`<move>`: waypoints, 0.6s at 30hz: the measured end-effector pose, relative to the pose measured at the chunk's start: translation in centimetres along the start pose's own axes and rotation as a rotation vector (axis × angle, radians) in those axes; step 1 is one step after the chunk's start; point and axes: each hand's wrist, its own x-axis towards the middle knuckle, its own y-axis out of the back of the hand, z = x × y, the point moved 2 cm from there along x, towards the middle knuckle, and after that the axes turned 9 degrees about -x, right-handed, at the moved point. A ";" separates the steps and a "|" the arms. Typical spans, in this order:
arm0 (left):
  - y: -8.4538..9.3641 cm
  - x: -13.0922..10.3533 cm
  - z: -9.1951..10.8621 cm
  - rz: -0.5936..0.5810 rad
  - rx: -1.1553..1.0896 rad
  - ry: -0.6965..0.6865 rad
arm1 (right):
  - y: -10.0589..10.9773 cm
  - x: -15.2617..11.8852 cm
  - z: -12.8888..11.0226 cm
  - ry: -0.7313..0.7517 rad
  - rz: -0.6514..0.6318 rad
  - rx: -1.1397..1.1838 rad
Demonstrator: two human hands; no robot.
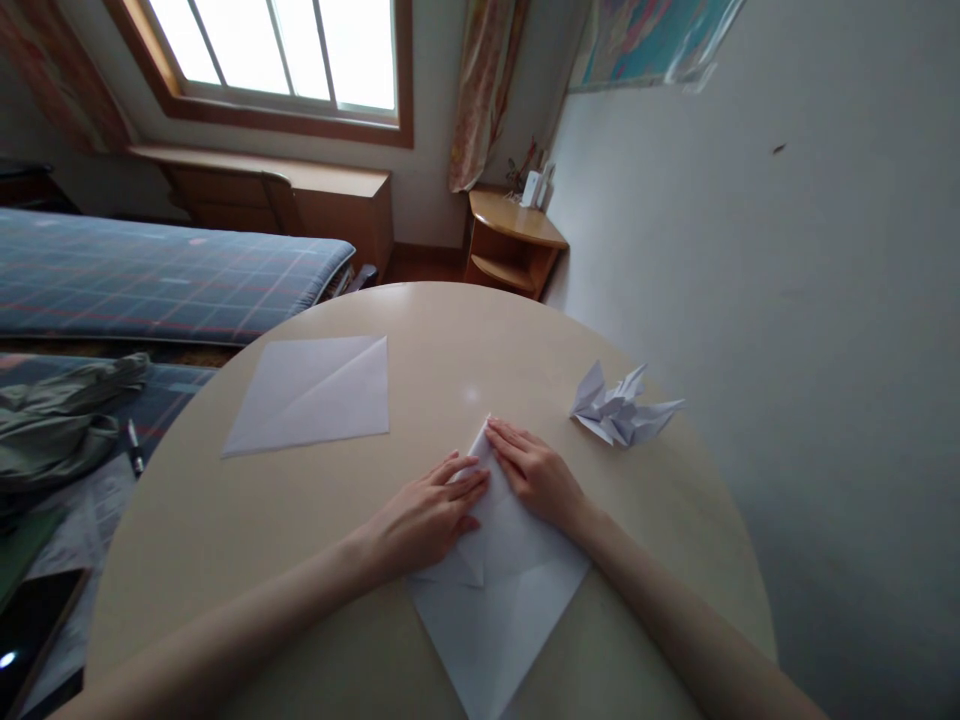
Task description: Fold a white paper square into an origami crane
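Sheet under the hands (517,600): white paper, lower centre of the frame, lying on the table with one point toward the middle and another at the bottom edge; its left side is folded over in a flap.
Left hand (427,515): grasping nothing, fingers stretched over the flap, pressing on it.
Right hand (536,475): likewise unclenched, fingers together, fingertips resting on the paper by its top point.
Folded paper piece (622,405): white, many-pointed, right of centre, near the right hand but apart from it.
Second sheet (315,390): white, flat, left of centre, a diagonal crease across it.
Round table (465,330): cream, beneath all these.
Left edge: a pen (136,448), with a grey-green cloth (60,425) above and left of it.
Upper left: plaid mattress (165,275), below a bright window (277,50).
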 end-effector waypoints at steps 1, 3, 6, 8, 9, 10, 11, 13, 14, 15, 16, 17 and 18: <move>0.0 0.0 0.0 0.013 0.002 -0.005 | -0.1 0.0 0.1 -0.001 -0.009 -0.006; -0.2 -0.2 -0.1 0.034 0.008 -0.018 | -0.1 0.2 0.1 -0.002 -0.020 -0.024; -0.3 -0.4 -0.2 0.049 0.029 -0.036 | -0.1 0.2 -0.1 -0.002 -0.030 -0.059; -0.4 -0.4 -0.2 0.049 0.037 -0.040 | -0.1 0.3 -0.3 0.000 -0.036 -0.074; -0.4 -0.4 -0.3 0.047 0.037 -0.040 | -0.1 0.3 -0.3 0.002 -0.041 -0.077; -0.4 -0.5 -0.3 0.045 0.036 -0.041 | -0.1 0.3 -0.3 0.004 -0.044 -0.078; -0.4 -0.5 -0.3 0.042 0.034 -0.042 | -0.1 0.3 -0.3 0.004 -0.047 -0.076; -0.4 -0.5 -0.3 0.040 0.029 -0.043 | -0.1 0.3 -0.3 0.001 -0.046 -0.070; -0.4 -0.4 -0.4 0.040 0.026 -0.042 | 0.0 0.3 -0.3 -0.002 -0.045 -0.065; -0.4 -0.4 -0.4 0.041 0.024 -0.039 | 0.0 0.3 -0.3 -0.004 -0.042 -0.058; -0.5 -0.4 -0.4 0.043 0.021 -0.035 | 0.0 0.3 -0.2 -0.007 -0.037 -0.047; -0.5 -0.4 -0.5 0.044 0.018 -0.032 | 0.1 0.4 -0.2 -0.009 -0.031 -0.029; -0.5 -0.4 -0.5 0.044 0.014 -0.029 | 0.1 0.5 0.0 -0.014 -0.021 -0.002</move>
